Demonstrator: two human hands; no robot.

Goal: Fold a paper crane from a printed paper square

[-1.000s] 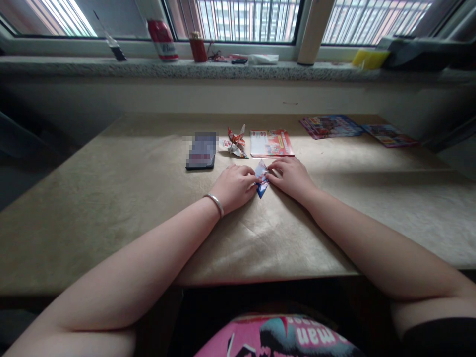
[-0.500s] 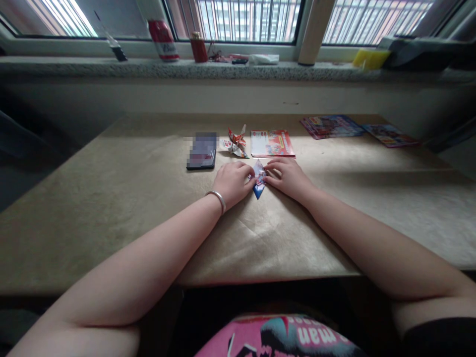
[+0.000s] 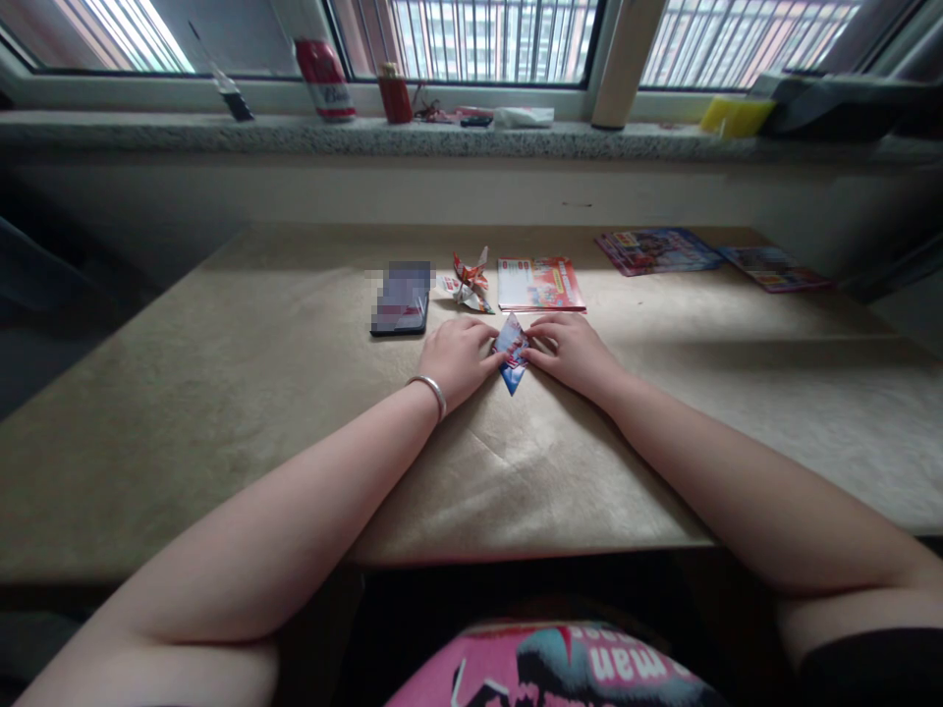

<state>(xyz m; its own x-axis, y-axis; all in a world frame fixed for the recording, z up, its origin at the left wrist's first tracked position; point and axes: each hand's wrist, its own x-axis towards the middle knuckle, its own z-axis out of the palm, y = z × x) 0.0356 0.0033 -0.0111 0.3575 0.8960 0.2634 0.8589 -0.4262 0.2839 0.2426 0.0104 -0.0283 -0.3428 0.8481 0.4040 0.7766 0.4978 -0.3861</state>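
Note:
A small diamond-shaped folded paper point(image 3: 513, 369), blue below and pale with red print above, lies on the table between my hands. My left hand point(image 3: 463, 355), with a silver bangle at the wrist, holds its left edge; the thumb rests on the paper. On the right edge, the thumb and fingers of my right hand point(image 3: 571, 346) grip the paper, the thumb lower and the fingertips above. Just beyond my left hand sit folded paper cranes point(image 3: 471, 285) in red and white. Behind the right hand is a stack of printed paper sheets point(image 3: 541, 285).
A phone point(image 3: 402, 299) lies left of the cranes. Colourful printed leaflets point(image 3: 659, 250) are at the back right of the table point(image 3: 221, 412). Along the windowsill point(image 3: 457, 142) stand a red can point(image 3: 324, 81), a red bottle point(image 3: 395, 95) and a yellow object point(image 3: 735, 116).
The fingers of my left hand have drawn back slightly to the left, so more of the paper's upper left side shows. My right hand has barely moved.

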